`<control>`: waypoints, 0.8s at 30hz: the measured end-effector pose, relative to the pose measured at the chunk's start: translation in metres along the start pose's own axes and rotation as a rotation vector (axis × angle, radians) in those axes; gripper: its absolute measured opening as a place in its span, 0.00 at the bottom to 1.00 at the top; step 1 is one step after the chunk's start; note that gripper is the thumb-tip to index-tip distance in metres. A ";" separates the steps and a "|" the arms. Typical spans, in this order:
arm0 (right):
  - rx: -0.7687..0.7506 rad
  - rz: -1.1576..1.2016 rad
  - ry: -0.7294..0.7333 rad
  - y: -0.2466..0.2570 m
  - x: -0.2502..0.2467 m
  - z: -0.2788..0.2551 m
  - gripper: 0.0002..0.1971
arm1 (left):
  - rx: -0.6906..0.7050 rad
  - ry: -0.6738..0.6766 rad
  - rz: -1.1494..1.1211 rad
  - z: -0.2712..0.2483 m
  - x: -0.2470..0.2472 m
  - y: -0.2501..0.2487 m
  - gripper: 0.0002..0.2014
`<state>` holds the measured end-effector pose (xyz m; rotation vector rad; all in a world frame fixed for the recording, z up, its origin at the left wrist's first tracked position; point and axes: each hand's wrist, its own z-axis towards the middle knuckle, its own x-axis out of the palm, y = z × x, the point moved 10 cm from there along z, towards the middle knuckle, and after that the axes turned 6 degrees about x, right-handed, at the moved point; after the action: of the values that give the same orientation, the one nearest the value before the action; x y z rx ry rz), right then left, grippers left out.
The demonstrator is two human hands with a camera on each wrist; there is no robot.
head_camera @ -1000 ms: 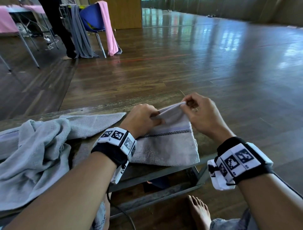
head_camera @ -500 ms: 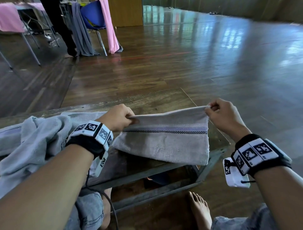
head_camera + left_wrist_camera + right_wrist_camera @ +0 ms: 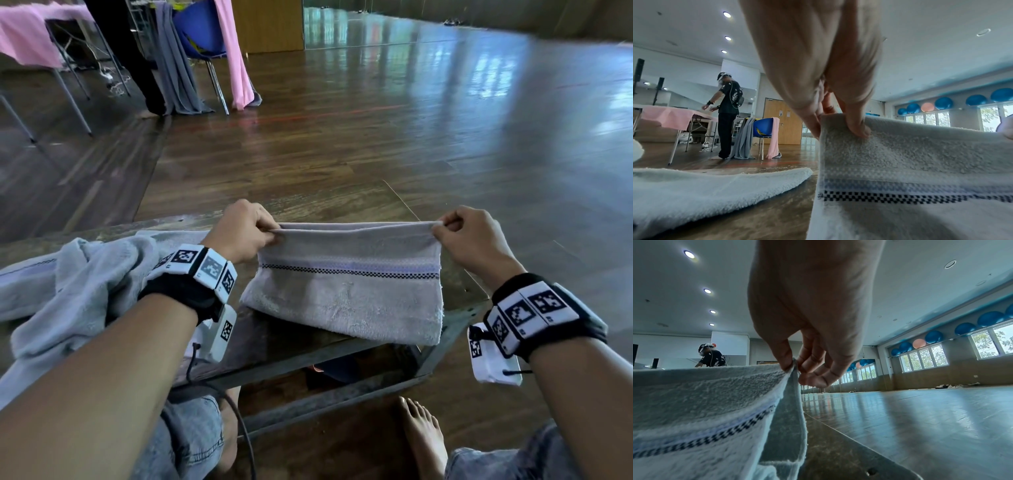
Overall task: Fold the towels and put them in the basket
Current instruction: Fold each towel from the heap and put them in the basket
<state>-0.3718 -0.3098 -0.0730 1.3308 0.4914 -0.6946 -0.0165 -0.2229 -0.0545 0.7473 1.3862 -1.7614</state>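
The left hand (image 3: 245,231) and right hand (image 3: 471,236) are each pinching a top corner of the folded striped towel (image 3: 346,291), stretching it above the low table (image 3: 270,335), right of the crumpled towel (image 3: 68,294).

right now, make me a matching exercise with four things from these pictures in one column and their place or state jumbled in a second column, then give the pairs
1. beige towel with black checked stripe
2. crumpled pale grey towel
3. pink cloth
4. left hand

a. draped over the blue chair
b. heaped on the table's left side
c. pinching the towel's top left corner
d. stretched between both hands

Pairs: 1-d, 2-b, 3-a, 4-c
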 end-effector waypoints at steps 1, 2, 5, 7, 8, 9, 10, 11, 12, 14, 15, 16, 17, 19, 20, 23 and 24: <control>-0.001 0.003 -0.009 0.001 -0.001 0.000 0.12 | -0.019 -0.053 -0.034 -0.001 -0.006 0.001 0.04; -0.003 0.007 -0.014 0.002 -0.002 0.000 0.11 | -0.044 -0.096 -0.061 -0.002 -0.010 0.002 0.04; -0.002 0.027 -0.026 0.005 -0.003 -0.001 0.09 | -0.094 -0.188 -0.105 -0.004 -0.019 0.006 0.07; 0.004 0.044 -0.037 0.004 -0.004 -0.002 0.08 | -0.084 -0.228 -0.112 -0.006 -0.023 0.004 0.09; 0.009 0.051 -0.042 0.004 -0.005 -0.001 0.06 | -0.077 -0.248 -0.112 -0.006 -0.025 0.003 0.11; 0.014 0.052 -0.045 0.004 -0.005 -0.001 0.04 | -0.077 -0.269 -0.106 -0.007 -0.028 0.003 0.13; 0.013 0.048 -0.049 0.004 -0.005 -0.001 0.03 | -0.083 -0.285 -0.094 -0.007 -0.030 0.004 0.14; 0.008 0.042 -0.055 0.005 -0.006 -0.001 0.02 | -0.085 -0.291 -0.076 -0.007 -0.031 0.005 0.14; 0.004 0.039 -0.062 0.006 -0.006 -0.001 0.02 | -0.077 -0.285 -0.047 -0.007 -0.031 0.004 0.12; 0.010 0.045 -0.072 0.005 -0.007 -0.001 0.02 | -0.049 -0.269 0.017 -0.007 -0.030 0.002 0.06; 0.022 0.056 -0.071 0.004 -0.007 0.000 0.02 | -0.044 -0.266 0.037 -0.008 -0.030 0.002 0.04; 0.040 0.070 -0.064 0.002 -0.006 0.000 0.02 | -0.049 -0.265 0.043 -0.008 -0.031 0.002 0.03; 0.063 0.084 -0.051 -0.001 -0.004 0.001 0.03 | -0.058 -0.265 0.038 -0.008 -0.030 0.003 0.02; 0.123 0.120 0.007 -0.007 0.004 0.003 0.03 | -0.087 -0.243 0.028 -0.007 -0.028 0.007 0.02; 0.162 0.158 0.055 -0.010 0.010 0.004 0.02 | -0.104 -0.218 0.031 -0.007 -0.025 0.009 0.02; 0.233 0.312 0.168 -0.009 0.023 0.005 0.04 | -0.163 -0.176 -0.038 -0.006 -0.021 0.012 0.06; 0.224 0.364 0.161 -0.003 0.022 0.007 0.05 | -0.186 -0.208 -0.082 -0.005 -0.024 0.011 0.06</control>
<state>-0.3587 -0.3205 -0.0894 1.6438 0.2920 -0.3490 0.0059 -0.2148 -0.0420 0.4011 1.4305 -1.6913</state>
